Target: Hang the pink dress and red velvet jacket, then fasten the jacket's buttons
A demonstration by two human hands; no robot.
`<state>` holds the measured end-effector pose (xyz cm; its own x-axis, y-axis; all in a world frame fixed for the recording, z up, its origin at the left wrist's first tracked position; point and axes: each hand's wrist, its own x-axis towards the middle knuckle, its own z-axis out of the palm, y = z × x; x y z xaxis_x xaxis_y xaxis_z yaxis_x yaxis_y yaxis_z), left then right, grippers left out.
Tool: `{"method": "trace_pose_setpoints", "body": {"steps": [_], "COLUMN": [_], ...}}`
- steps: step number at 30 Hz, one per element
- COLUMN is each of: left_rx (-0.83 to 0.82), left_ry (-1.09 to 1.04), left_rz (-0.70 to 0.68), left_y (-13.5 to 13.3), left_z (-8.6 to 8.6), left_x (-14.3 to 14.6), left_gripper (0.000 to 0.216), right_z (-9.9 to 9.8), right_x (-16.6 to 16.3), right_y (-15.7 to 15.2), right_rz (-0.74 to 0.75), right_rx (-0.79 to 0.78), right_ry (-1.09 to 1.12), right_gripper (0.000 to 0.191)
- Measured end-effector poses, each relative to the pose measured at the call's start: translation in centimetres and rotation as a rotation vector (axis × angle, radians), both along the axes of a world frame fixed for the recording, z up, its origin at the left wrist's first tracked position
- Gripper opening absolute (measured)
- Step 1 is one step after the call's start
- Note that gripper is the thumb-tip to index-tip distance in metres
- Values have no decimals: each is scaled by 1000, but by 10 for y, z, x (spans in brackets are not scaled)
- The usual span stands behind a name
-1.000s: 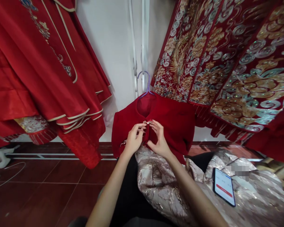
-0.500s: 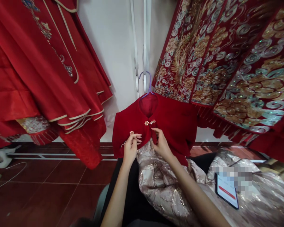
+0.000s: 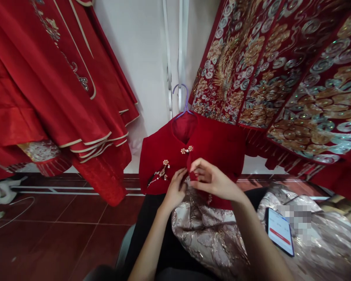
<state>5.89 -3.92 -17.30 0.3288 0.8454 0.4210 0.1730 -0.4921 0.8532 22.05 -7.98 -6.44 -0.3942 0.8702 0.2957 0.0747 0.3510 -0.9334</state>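
Note:
A short red velvet jacket (image 3: 216,142) hangs on a purple hanger (image 3: 183,102) in front of me. A pearl clasp (image 3: 187,149) closes its collar, and a pearl brooch with a dangling chain (image 3: 163,168) sits on its left chest. My left hand (image 3: 175,191) and my right hand (image 3: 212,179) meet at the jacket's front opening below the clasp. Both pinch the red fabric edges there, fingers curled. What lies between the fingertips is hidden.
Silvery brocade fabric (image 3: 210,238) lies over my lap. A phone (image 3: 279,231) with a lit screen rests on it at right. Red satin gowns (image 3: 46,89) hang at left, a gold-embroidered red garment (image 3: 280,70) at right. Cables (image 3: 6,212) trail on the red tiled floor.
Both hands have moved down from the collar clasp to the lower front opening. The right hand has turned over the fabric edge. The pearl brooch on the left chest now shows.

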Motion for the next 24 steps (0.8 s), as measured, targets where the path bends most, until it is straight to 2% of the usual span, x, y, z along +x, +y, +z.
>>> {"method": "trace_pose_setpoints", "body": {"steps": [2,4,7,10,13,15,24], "left_rx": [-45,-87,-125,-129,-97,-79,-31], "left_ry": [-50,-58,-38,-170,-345,-383,-400], "left_rz": [-59,-60,114,336,488,522,412], "left_y": [-2,-1,4,7,7,6,13], "left_z": [-3,-4,-4,-2,1,2,1], "left_x": [4,3,-4,-12,-17,-18,-19], "left_gripper": [53,44,23,14,19,27,29], "right_z": [-15,-37,-70,-90,-95,-94,-98], "right_x": [-20,-37,-51,-54,-56,-59,-70], "right_y": [8,22,44,56,56,54,62], "right_rz": [44,-76,-279,-402,-428,-426,-490], "right_rx": [-24,59,135,155,166,169,52], "right_ry": [51,68,73,78,74,92,212], "right_gripper": [26,23,21,20,24,29,26]}}
